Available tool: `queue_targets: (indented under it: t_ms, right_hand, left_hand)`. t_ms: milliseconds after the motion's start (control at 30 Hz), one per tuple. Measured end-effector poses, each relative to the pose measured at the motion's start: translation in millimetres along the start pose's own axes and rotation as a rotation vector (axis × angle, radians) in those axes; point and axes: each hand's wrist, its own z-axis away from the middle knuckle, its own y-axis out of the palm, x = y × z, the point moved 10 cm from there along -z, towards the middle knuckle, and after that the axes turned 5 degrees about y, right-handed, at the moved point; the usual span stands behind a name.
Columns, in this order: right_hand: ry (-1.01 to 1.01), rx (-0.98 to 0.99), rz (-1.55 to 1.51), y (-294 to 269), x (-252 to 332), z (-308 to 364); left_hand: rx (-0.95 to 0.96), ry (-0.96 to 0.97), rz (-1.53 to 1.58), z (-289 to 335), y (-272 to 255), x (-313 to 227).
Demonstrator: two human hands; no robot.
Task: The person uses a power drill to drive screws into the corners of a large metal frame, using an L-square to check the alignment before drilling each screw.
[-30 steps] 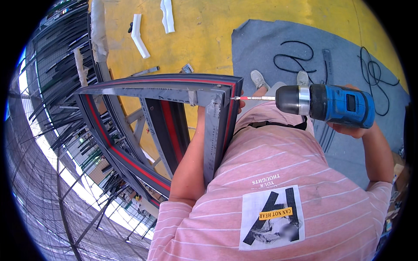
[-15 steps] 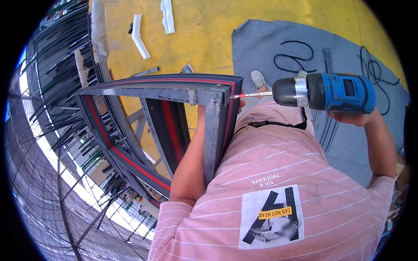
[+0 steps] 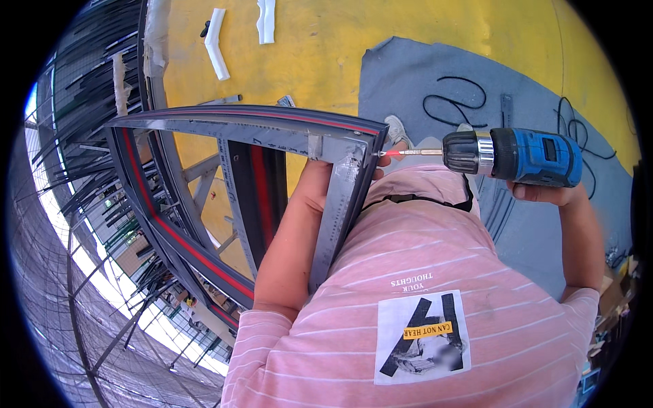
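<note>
A dark grey metal frame with red strips leans against my front, tilted. My left hand reaches through its opening and wraps round the side bar near the corner. Part of the hand is hidden behind the bar, and fingertips show on the outer side beside the bit. In my right hand is a blue cordless drill with a black and silver chuck, held level by its mostly hidden handle. Its long driver bit, red near the tip, points left and meets a small screw at the frame's outer corner.
Beneath the frame, a grey metal stand and another dark red-striped profile show. Many dark bars are stacked at left. A grey mat with black cords covers part of the yellow floor. White strips lie farther off.
The frame's near corner and the drill have shifted slightly right in view, and the frame's tilt has changed a little. More of my left fingertips shows by the bit. Both grips stay the same.
</note>
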Motion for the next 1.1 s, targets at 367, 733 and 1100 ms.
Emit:
queue_targets:
  t_ms: [367,733,1100]
  right_hand:
    - [0.179,0.070,0.445,3,-6,11]
    - [0.294,0.340,0.573,17,-8,-18]
    - [0.067,0.137,0.132,2,11,-21]
  left_hand:
    - [0.227,0.639,0.618,-22,7,-61]
    - [0.015,0.672,0.483,-7,-2,-70]
    - [0.270,0.238,0.306,-17,14,-20]
